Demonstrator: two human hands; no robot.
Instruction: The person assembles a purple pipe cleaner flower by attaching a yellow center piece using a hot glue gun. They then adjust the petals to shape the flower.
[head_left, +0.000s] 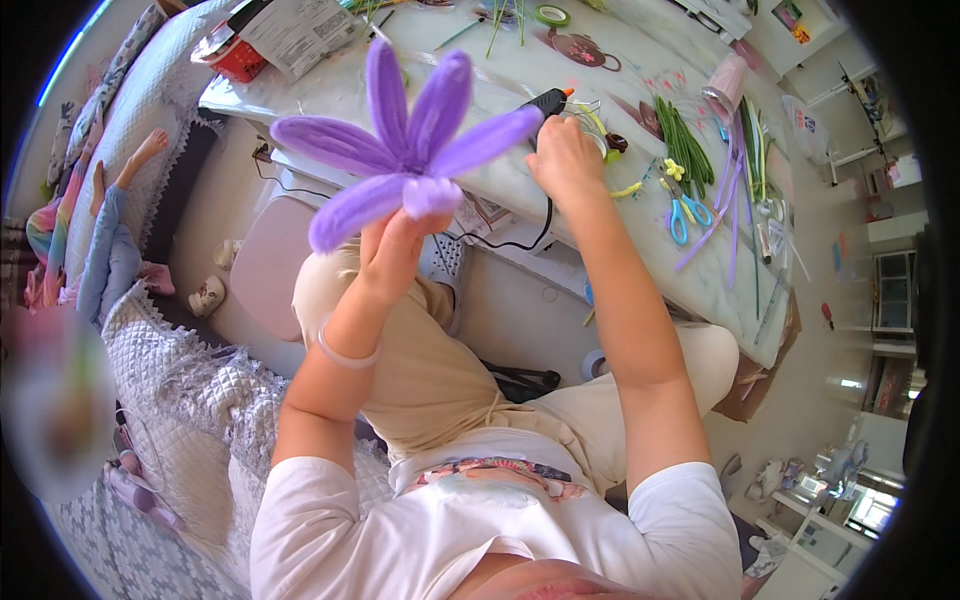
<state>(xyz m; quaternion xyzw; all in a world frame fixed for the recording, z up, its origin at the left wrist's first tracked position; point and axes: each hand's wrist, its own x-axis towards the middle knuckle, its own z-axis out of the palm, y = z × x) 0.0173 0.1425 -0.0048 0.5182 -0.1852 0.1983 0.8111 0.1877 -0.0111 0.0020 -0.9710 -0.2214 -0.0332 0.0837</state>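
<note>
My left hand (397, 251) pinches the base of a purple flower (412, 161) made of fuzzy chenille stems. Its long looped petals spread outward, and a paler lilac piece (431, 196) sits at the front by my fingertips. Over the table edge, my right hand (566, 157) is closed around the handle of a black hot glue gun (546, 103) with an orange nozzle. The hand hides most of the handle. A black cord (517, 245) hangs below it. Just beyond my right fingers are a wire stand (589, 111) and a small brown flower piece (616, 142).
On the marble-patterned table (720, 300) lie green chenille stems (684, 139), blue-handled scissors (688, 216), a small yellow flower (673, 169), purple strips (712, 240) and green tape (553, 15). A pink stool (274, 262) stands left. Another person's legs (116, 225) rest on the bed.
</note>
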